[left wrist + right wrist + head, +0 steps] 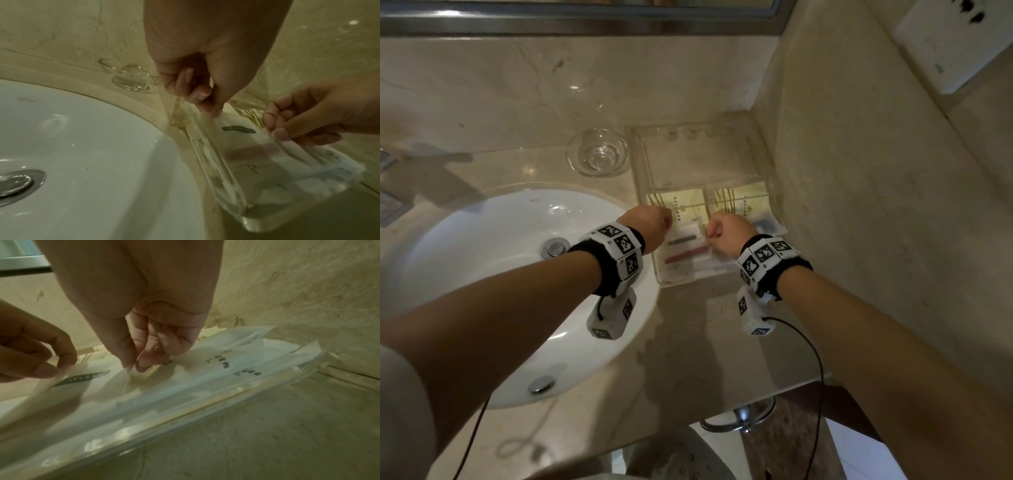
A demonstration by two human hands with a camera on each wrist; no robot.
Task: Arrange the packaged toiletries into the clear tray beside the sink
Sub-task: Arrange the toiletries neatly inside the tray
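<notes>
You are standing at a big stone counter [493,102] with a round white sink [500,274] set into it. The clear tray [688,279] sits on the counter just to the right of the sink, close to the side wall. The white packets [688,253] lie flat in the near part of the tray, one with a dark green stripe and one with a pink stripe. At the back of that part, two yellowish packets [743,198] stand side by side (the far half of the tray has a row of little holes along its back edge).

Your left hand [650,224] is over the left side of the tray. Its fingers are curled, and its thumb and fingertips [207,107] pinch the left edge of the top white packet. Your right hand [726,233] is over the right side, well inside the tray. Its fingers are curled too, and its thumb and first finger [144,362] pinch the same packet near the middle.

A small glass dish [596,152] sits on the counter just left of the tray's far end. The silver drain [555,247] shines in the sink.
</notes>
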